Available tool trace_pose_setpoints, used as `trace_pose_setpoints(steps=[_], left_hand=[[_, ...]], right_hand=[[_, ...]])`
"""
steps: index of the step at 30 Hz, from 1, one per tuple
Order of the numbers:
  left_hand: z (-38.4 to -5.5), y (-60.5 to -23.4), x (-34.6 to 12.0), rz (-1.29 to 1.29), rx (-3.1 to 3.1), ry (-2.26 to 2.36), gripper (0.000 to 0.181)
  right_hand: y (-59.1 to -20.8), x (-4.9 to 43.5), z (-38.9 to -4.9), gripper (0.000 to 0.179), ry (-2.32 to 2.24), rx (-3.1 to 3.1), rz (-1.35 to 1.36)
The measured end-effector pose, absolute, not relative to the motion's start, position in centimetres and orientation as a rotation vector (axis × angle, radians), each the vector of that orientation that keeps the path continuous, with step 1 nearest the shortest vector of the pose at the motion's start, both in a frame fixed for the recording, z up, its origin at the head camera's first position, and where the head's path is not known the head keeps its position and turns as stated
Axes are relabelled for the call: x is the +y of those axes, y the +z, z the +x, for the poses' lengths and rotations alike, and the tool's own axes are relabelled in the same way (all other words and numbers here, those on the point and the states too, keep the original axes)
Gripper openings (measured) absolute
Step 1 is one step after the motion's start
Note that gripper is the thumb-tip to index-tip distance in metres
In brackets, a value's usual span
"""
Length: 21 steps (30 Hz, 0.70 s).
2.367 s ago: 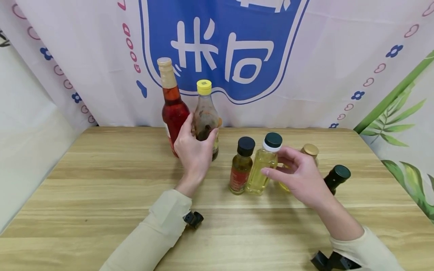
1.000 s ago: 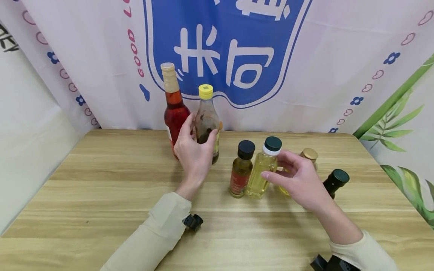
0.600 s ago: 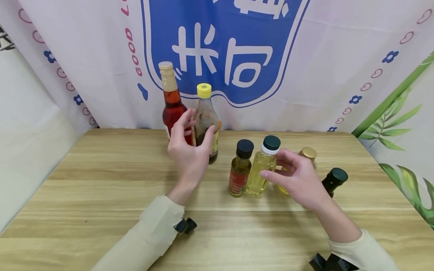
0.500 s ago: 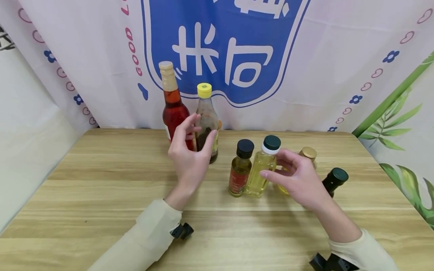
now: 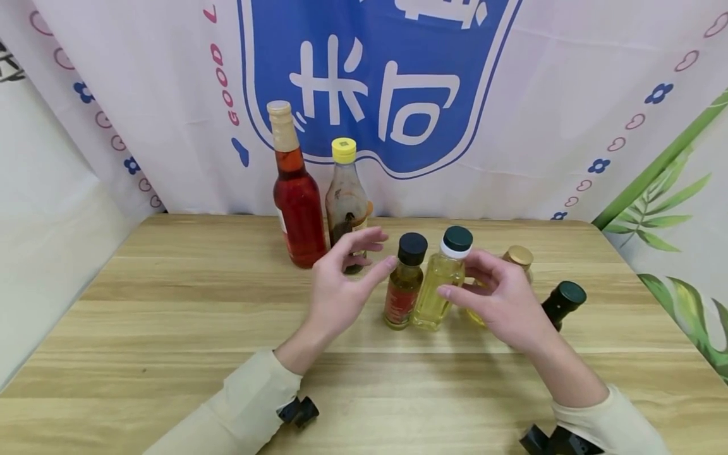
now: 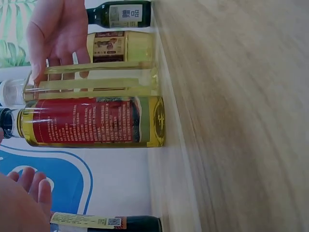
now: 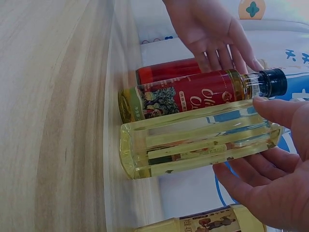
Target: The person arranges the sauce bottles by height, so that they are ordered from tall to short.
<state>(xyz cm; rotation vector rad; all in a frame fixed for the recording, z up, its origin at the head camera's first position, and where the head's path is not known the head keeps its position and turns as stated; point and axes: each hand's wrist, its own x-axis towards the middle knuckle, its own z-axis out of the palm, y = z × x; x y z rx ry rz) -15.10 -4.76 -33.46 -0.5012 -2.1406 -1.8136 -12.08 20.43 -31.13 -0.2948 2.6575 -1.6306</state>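
Note:
My left hand (image 5: 341, 284) is just left of a small olive oil bottle (image 5: 400, 300) with a black cap and red label. Its fingers are spread and relaxed, holding nothing, the thumb tip close to the cap. My right hand (image 5: 506, 306) holds a clear bottle of pale yellow oil (image 5: 436, 287) with a dark green cap, thumb in front and fingers behind. That oil bottle leans slightly and stands right beside the olive oil bottle. In the right wrist view the thumb lies near the neck of the yellow oil bottle (image 7: 193, 140).
At the back left stand a tall bottle of red liquid (image 5: 298, 221) and a yellow-capped bottle (image 5: 345, 196) of dark liquid. Behind my right hand are a gold-capped oil bottle (image 5: 519, 256) and a dark green bottle (image 5: 563, 303). A printed curtain (image 5: 188, 126) hangs behind the wooden table (image 5: 142, 316).
My left hand has let go of the yellow-capped bottle and moved right and toward me, to the olive oil bottle. The right hand stays on the yellow oil bottle.

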Motion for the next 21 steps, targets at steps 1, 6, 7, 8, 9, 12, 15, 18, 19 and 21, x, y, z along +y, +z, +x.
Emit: trace_pose_setpoints(steps=[1,6,7,8,9,12,15,18,19,21], left_hand=[[-15.1,-33.52,-4.74,-0.511,-2.156,-1.834,0.043],[-15.11,-33.71,-4.86,-0.582,-2.25,-1.884,0.052],[-15.11,-33.71,-4.87,-0.599,-2.272,-1.886,0.054],[-15.12,-33.72,-4.87,-0.617,-2.291,-1.887,0.055],[-15.14,-33.73,-4.87,-0.63,-2.309,-1.889,0.056],[-15.15,-33.83,-4.87,-0.656,-2.35,-1.892,0.056],[-15.19,-33.95,-4.82,-0.656,-2.377,-1.892,0.054],[-15.19,-34.0,-4.74,-0.66,-2.394,-1.887,0.053],[-15.17,-34.0,-4.72,-0.663,-2.395,-1.886,0.053],[-15.12,-33.99,-4.7,-0.672,-2.394,-1.881,0.052]], right_hand=[[-31.14,20.44,-12.09,0.049,-1.631,2.658,-0.296],[-31.2,20.48,-12.08,0.049,-1.636,2.655,-0.296],[-31.17,20.48,-12.07,0.05,-1.637,2.654,-0.293],[-31.15,20.48,-12.06,0.05,-1.638,2.652,-0.289],[-31.13,20.48,-12.05,0.05,-1.638,2.65,-0.285],[-31.13,20.42,-12.01,0.05,-1.637,2.646,-0.281],[-31.15,20.39,-11.99,0.048,-1.638,2.649,-0.287],[-31.14,20.37,-11.98,0.048,-1.64,2.654,-0.298],[-31.12,20.37,-11.99,0.048,-1.64,2.655,-0.299],[-31.09,20.35,-11.99,0.047,-1.639,2.655,-0.3]])
